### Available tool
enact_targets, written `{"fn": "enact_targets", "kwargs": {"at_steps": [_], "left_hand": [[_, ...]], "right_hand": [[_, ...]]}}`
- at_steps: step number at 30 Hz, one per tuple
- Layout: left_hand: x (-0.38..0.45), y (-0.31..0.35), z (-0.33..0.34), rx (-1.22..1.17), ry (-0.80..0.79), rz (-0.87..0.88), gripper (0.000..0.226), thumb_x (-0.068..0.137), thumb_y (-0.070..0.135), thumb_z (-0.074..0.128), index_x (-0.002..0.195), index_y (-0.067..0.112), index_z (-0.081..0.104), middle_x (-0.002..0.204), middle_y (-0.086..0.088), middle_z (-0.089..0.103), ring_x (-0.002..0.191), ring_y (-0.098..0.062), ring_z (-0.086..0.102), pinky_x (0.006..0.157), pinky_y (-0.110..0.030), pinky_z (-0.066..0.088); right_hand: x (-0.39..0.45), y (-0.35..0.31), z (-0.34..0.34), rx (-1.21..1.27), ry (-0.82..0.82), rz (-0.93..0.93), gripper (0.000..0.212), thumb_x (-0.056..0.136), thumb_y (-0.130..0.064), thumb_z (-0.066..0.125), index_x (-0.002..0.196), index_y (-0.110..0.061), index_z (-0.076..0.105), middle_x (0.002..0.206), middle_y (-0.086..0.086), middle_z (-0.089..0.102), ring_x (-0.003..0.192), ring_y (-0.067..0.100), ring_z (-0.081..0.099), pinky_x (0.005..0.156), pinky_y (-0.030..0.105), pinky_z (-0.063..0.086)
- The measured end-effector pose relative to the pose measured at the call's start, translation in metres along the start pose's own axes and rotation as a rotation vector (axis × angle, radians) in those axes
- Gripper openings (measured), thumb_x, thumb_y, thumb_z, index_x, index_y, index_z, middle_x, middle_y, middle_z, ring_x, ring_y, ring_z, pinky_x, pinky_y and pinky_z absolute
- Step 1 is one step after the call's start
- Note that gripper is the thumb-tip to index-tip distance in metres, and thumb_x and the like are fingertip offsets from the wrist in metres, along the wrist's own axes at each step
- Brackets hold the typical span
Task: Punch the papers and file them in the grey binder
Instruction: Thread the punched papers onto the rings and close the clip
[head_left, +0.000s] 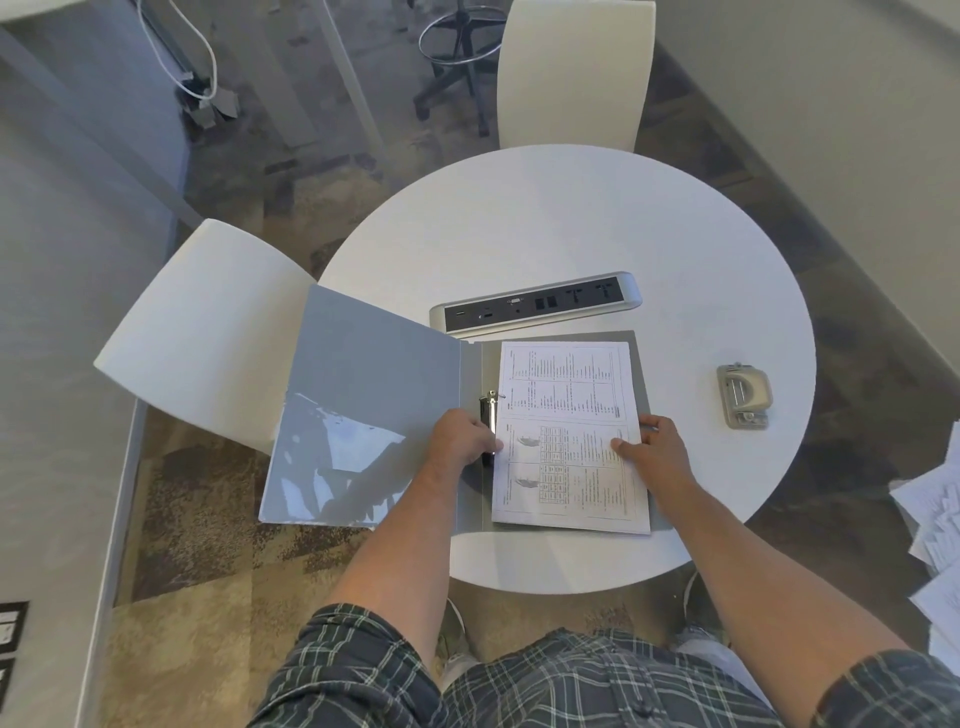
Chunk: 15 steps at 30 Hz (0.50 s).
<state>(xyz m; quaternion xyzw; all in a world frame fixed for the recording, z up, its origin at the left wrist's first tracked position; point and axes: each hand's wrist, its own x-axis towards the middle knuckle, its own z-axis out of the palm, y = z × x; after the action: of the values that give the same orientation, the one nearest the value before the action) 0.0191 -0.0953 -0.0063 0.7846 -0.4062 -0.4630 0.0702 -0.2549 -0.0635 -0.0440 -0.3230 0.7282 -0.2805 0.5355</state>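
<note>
— What colours are in front of you?
— My binder (374, 384) is grey, and the papers (569, 436) in it are white with black print. The table (571, 228) is white.
— And the rest?
— The hole punch (743, 396) is beige-grey, and my shirt (571, 680) is dark plaid with pale lines.

on the tabletop (571, 234) lay one grey binder (374, 395), one hole punch (743, 397), one socket strip (535, 306); two white chairs (208, 332) stood near.
</note>
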Motion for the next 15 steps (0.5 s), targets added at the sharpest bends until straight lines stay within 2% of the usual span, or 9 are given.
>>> {"fn": "enact_targets", "kwargs": {"at_steps": [1, 4, 6, 10, 13, 15], "left_hand": [[-0.001, -0.001, 0.000, 0.008, 0.015, 0.015, 0.022, 0.076, 0.013, 0.086, 0.090, 0.000, 0.075, 0.090, -0.010, 0.075, 0.084, -0.023, 0.069, 0.078, -0.037, 0.059], [-0.004, -0.003, 0.001, 0.033, 0.040, 0.049, 0.019, 0.073, 0.016, 0.087, 0.082, 0.004, 0.075, 0.084, -0.007, 0.076, 0.081, -0.023, 0.071, 0.077, -0.038, 0.061], [-0.005, -0.004, 0.001, 0.052, 0.041, 0.066, 0.015, 0.072, 0.018, 0.087, 0.078, 0.009, 0.077, 0.081, -0.004, 0.076, 0.077, -0.021, 0.070, 0.075, -0.036, 0.060], [-0.011, -0.005, 0.003, 0.089, 0.044, 0.104, 0.012, 0.075, 0.024, 0.084, 0.068, 0.025, 0.074, 0.077, 0.007, 0.073, 0.080, -0.016, 0.068, 0.073, -0.030, 0.057], [-0.011, -0.008, 0.006, 0.108, 0.060, 0.133, 0.010, 0.079, 0.023, 0.081, 0.072, 0.025, 0.074, 0.080, 0.005, 0.073, 0.084, -0.017, 0.070, 0.077, -0.034, 0.060], [-0.012, -0.009, 0.007, 0.116, 0.074, 0.145, 0.004, 0.080, 0.024, 0.080, 0.079, 0.022, 0.076, 0.082, 0.004, 0.074, 0.085, -0.018, 0.071, 0.080, -0.036, 0.061]], "right_hand": [[-0.001, -0.001, 0.001, -0.030, 0.006, -0.011, 0.050, 0.090, -0.014, 0.074, 0.130, -0.017, 0.044, 0.120, 0.003, 0.068, 0.089, 0.020, 0.071, 0.075, 0.037, 0.058], [-0.003, -0.005, 0.005, -0.127, 0.065, -0.058, 0.048, 0.092, -0.015, 0.070, 0.130, -0.020, 0.042, 0.120, 0.003, 0.067, 0.092, 0.023, 0.069, 0.066, 0.029, 0.052], [-0.003, -0.005, 0.008, -0.121, 0.121, -0.071, 0.047, 0.094, -0.014, 0.067, 0.132, -0.022, 0.040, 0.120, 0.002, 0.068, 0.095, 0.026, 0.069, 0.066, 0.028, 0.051], [-0.005, -0.005, 0.008, -0.137, 0.173, -0.097, 0.048, 0.095, -0.012, 0.064, 0.134, -0.023, 0.039, 0.116, 0.003, 0.067, 0.099, 0.028, 0.068, 0.081, 0.039, 0.056], [-0.007, -0.007, 0.012, -0.425, 0.310, -0.189, 0.056, 0.087, -0.016, 0.071, 0.136, -0.019, 0.044, 0.122, 0.010, 0.059, 0.109, 0.032, 0.061, 0.093, 0.048, 0.053], [-0.012, -0.009, 0.018, -0.591, 0.379, -0.286, 0.057, 0.085, -0.019, 0.074, 0.136, -0.016, 0.048, 0.128, 0.012, 0.056, 0.116, 0.033, 0.056, 0.100, 0.047, 0.047]]}}
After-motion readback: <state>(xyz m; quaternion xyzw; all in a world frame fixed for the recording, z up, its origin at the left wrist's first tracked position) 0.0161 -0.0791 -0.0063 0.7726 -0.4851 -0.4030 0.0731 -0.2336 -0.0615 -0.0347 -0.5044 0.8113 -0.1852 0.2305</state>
